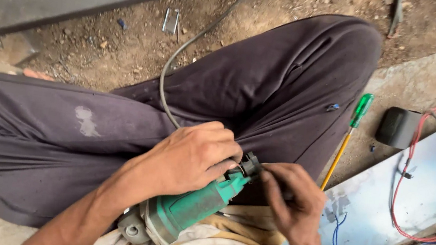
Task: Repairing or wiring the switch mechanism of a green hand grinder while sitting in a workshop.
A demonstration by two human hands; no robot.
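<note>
The left hand (pixel 191 155) grips the rear of a green angle grinder (pixel 183 213) that lies on the person's lap. The right hand (pixel 289 196) pinches its black cable end (pixel 251 165) (fingers closed). A green-handled screwdriver (pixel 350 135) lies near, on the ground.

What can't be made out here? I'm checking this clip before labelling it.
Head view:
- Rear end of the green grinder: covered by the left hand and right hand.
- What the right fingertips pinch: hidden by the fingers.
- Grey cable: its far end is cut off at the top edge.
- Screwdriver tip: behind the right hand.
</note>
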